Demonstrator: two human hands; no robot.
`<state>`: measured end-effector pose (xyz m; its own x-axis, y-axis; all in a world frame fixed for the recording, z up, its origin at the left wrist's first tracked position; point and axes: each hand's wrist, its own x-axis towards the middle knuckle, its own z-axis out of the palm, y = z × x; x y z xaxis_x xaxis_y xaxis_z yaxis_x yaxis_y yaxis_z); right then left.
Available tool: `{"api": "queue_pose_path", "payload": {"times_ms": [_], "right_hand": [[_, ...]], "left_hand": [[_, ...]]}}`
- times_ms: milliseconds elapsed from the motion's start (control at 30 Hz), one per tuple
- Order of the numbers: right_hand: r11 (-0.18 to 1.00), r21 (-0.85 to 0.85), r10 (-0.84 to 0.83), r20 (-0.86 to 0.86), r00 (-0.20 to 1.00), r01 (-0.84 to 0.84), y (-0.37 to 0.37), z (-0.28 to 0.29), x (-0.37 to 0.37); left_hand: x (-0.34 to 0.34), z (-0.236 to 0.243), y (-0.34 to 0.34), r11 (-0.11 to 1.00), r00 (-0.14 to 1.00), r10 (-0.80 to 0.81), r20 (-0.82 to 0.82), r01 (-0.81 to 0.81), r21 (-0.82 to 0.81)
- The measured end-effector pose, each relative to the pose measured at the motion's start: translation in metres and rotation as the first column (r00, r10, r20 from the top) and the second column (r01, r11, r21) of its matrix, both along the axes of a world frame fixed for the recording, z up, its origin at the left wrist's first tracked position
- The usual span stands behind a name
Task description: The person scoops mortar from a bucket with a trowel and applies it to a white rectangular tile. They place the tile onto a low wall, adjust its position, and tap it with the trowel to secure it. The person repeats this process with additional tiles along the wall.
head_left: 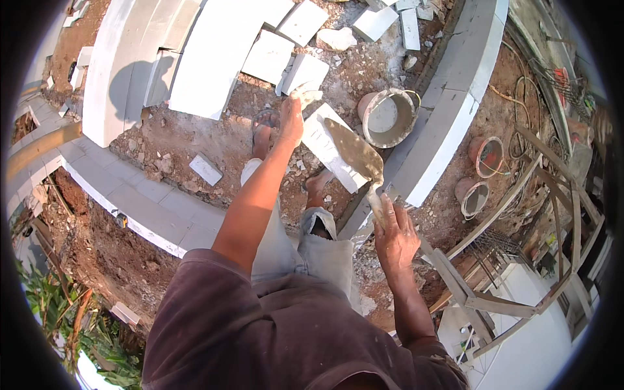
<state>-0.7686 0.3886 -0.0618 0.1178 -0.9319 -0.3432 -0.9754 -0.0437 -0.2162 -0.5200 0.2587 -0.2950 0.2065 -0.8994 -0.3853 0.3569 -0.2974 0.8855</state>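
Note:
My right hand point(398, 239) is closed on the handle of a mortar-smeared trowel point(354, 151). The trowel's broad blade points up and left, over a white block point(326, 138) lying on the dirt. My left hand point(292, 123) reaches forward beside that block. Its fingers are closed, and a pale piece shows at their tips; I cannot make out what it is. Just beyond the fingers lies another white block point(308, 70). A round bucket point(367, 110) with grey mortar on its inside stands to the right of the trowel blade.
Low block walls run along the right point(448, 110) and the left point(140, 188). A tall pale block wall point(123, 65) stands at the upper left. Loose blocks point(268, 55) and rubble litter the ground. Two more buckets point(486, 156) and a wooden frame point(507, 304) are beyond the right wall.

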Motion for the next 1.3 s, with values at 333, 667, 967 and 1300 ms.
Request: {"api": "queue_pose_path", "payload": {"times_ms": [333, 667, 967, 1300], "right_hand": [[0.997, -0.03, 0.065, 0.022, 0.998, -0.064, -0.011, -0.003, 0.029], [0.878, 0.431, -0.295, 0.147, 0.944, 0.208, -0.007, 0.008, 0.008], [0.879, 0.384, -0.378, 0.202, 0.903, 0.282, 0.083, 0.029, -0.068], [0.988, -0.04, -0.14, 0.182, 0.973, 0.15, 0.045, -0.122, -0.024]], "left_hand": [[0.005, -0.02, -0.005, 0.985, 0.989, 0.149, -0.016, -0.15, -0.089], [0.019, -0.044, -0.011, 0.99, 0.988, 0.136, 0.074, -0.133, -0.036], [0.023, -0.008, -0.022, 0.996, 0.992, 0.092, 0.084, -0.091, -0.013], [0.021, 0.018, -0.03, 0.965, 0.95, 0.182, 0.255, -0.222, 0.139]]}}
